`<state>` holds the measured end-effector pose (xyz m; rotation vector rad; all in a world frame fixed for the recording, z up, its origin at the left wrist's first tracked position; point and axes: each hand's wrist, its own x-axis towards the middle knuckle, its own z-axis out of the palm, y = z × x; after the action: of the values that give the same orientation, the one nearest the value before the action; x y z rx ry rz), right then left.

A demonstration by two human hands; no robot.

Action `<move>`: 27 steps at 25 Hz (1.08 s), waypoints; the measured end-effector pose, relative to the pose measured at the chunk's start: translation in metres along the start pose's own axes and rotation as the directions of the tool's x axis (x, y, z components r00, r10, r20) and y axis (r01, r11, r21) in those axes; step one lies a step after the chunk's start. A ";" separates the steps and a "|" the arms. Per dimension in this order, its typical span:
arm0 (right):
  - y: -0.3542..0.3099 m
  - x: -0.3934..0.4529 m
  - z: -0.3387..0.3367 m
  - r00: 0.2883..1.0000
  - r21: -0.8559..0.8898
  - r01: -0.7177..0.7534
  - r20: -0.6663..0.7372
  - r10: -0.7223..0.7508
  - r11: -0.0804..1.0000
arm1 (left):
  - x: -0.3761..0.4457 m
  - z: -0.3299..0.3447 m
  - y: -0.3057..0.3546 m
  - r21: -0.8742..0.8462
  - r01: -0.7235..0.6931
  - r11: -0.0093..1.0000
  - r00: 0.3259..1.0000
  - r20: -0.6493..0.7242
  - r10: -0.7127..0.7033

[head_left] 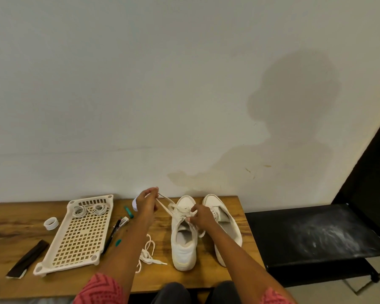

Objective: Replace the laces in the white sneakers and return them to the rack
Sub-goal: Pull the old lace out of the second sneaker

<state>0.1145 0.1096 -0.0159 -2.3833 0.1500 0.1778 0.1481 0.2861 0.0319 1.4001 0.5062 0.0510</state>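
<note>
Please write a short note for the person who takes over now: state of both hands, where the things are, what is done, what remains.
Left hand: pinches the lace, pulled up and away from the left sneaker.
Right hand: pinches the lace at that sneaker's eyelets.
Right sneaker: beside it on the table, no lace visible.
Loose lace: on the table left of the sneakers. Coiled laces lie on the rack.
Done: cannot tell how far.
Left: finish lacing both, return them to the rack.

Wooden surface (226, 207) against a pale stained wall (140, 84), white tape roll (51, 223) near its left end, black pen (111, 235) and teal cap (128, 212) mid-surface, dark flat strip (28, 258), possibly a pouch, black bench (316, 233) at right
</note>
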 end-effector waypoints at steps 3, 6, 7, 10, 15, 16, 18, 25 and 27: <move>0.001 0.005 -0.011 0.994 0.026 0.001 -0.106 0.001 1.000 | 0.003 -0.007 0.000 -0.039 0.001 0.999 1.000 -0.009 -0.001; -0.001 0.009 -0.028 0.996 0.017 -0.001 -0.087 0.002 1.000 | -0.004 -0.007 0.002 -0.043 -0.023 0.999 1.000 -0.018 0.022; -0.004 0.008 -0.031 0.991 0.057 0.013 -0.131 -0.005 0.998 | -0.005 -0.006 0.002 -0.049 -0.035 0.998 0.999 -0.028 0.033; -0.016 0.010 -0.040 0.883 0.404 -0.009 -0.426 0.197 0.915 | -0.007 -0.008 0.007 -0.102 -0.026 0.994 1.000 -0.017 0.024; -0.005 0.016 -0.081 0.612 0.806 0.148 -0.530 0.587 0.574 | -0.005 -0.021 0.009 -0.230 0.163 0.960 0.984 -0.034 -0.175; -0.002 0.018 -0.083 0.621 0.790 0.147 -0.542 0.566 0.595 | -0.005 -0.021 0.008 -0.257 0.175 0.951 0.980 -0.044 -0.192; -0.004 0.016 -0.079 0.687 0.741 0.150 -0.555 0.469 0.655 | -0.007 -0.018 0.006 -0.289 0.172 0.942 0.978 -0.064 -0.198; -0.040 0.016 -0.092 0.703 0.704 0.327 -0.627 0.335 0.631 | 0.002 -0.032 0.022 -0.309 0.100 0.946 0.995 0.046 -0.090; -0.038 0.017 -0.083 0.808 0.562 0.172 -0.550 0.211 0.809 | 0.007 -0.030 0.019 -0.107 0.110 0.988 0.990 0.097 -0.100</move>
<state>0.1444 0.0790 0.0666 -1.7214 0.4569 -0.5551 0.1483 0.3196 0.0452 1.2585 0.4926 -0.0690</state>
